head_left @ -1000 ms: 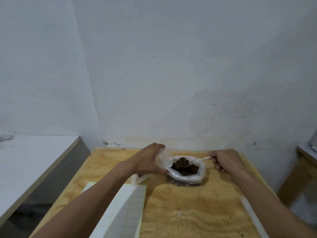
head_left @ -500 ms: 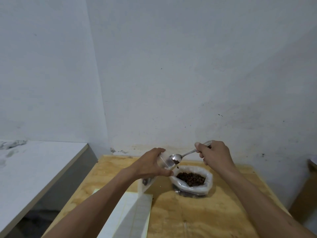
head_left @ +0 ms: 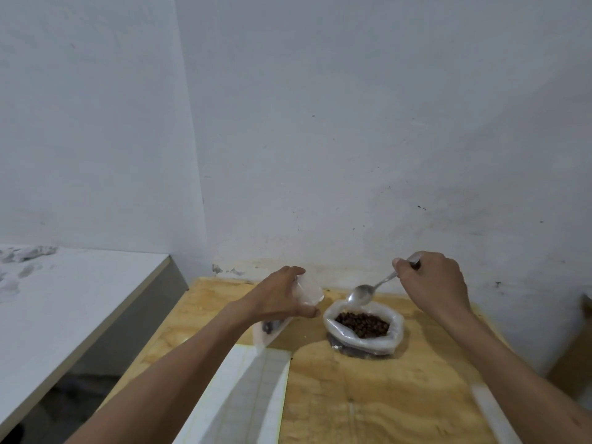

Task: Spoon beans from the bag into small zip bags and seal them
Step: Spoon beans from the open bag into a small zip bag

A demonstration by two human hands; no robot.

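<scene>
A clear plastic bag (head_left: 365, 342) with its rim rolled down stands on the plywood table (head_left: 384, 395), holding dark brown beans (head_left: 362, 324). My left hand (head_left: 278, 299) grips a small clear zip bag (head_left: 307, 293) by its open mouth, just left of the bean bag; a few beans show in its lower end below my wrist. My right hand (head_left: 431, 283) holds a metal spoon (head_left: 362, 294) by the handle. The spoon's bowl hangs empty just above the bean bag's far rim, apart from the zip bag.
A white sheet with a faint grid (head_left: 250, 398) lies on the table near my left forearm. A white strip (head_left: 493, 411) lies under my right arm. A white counter (head_left: 64, 302) stands to the left across a gap. The wall is close behind.
The spoon tipped its beans at the zip bag's mouth, then swung right; it now hangs empty over the bean bag. My left hand kept hold of the zip bag.
</scene>
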